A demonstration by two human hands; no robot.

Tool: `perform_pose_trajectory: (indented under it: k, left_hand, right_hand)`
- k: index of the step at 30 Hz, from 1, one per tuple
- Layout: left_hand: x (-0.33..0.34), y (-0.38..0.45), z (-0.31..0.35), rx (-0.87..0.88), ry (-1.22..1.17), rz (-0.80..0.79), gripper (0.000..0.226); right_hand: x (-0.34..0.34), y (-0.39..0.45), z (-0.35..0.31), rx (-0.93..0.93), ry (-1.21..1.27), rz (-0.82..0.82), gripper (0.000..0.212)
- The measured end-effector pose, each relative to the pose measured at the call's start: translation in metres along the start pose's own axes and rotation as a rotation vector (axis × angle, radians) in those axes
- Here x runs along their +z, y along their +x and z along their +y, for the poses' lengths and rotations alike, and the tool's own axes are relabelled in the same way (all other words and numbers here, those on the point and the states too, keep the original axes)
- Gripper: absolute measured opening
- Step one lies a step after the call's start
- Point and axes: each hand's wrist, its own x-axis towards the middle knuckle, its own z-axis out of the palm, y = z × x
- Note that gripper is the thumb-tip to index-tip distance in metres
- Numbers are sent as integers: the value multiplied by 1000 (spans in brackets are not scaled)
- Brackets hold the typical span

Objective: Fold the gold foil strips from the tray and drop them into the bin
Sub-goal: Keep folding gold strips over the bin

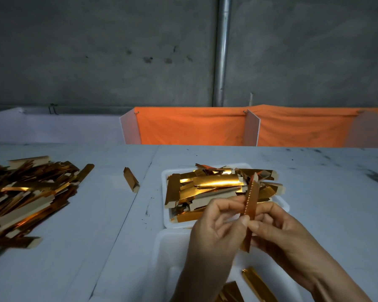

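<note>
both hands pinch one gold foil strip (250, 205), held near upright above white tray (165, 214) heaped with unfolded strips (214, 188). left hand (216, 227) thumb and fingers curled on strip's left edge; right hand (279, 232) fingers curled on right edge. white bin (164, 258) sits just below hands, few folded strips (258, 282) inside. advice: keep pinch close to crease line, run thumbs along length so fold stays straight, press flat, then let go over bin. loose pile (24, 192) and single folded piece (131, 179) lie left on table (96, 236).
</note>
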Motion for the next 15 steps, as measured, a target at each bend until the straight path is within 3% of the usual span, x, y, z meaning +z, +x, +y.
perform_pose_trajectory:
  k: [3,6,11,15]
  left_hand:
    - [-1,2,-7,-62,164,109,33]
    - [6,1,-9,-123,381,113,48]
    - [8,1,-9,-169,462,176,55]
    - [-1,4,-11,-171,437,124,36]
  right_hand:
    - [7,-2,5,-109,-502,147,26]
    - [15,-4,10,-194,-873,174,24]
    - [15,-6,10,-197,-942,59,22]
    - [13,-8,4,-158,-782,-6,17]
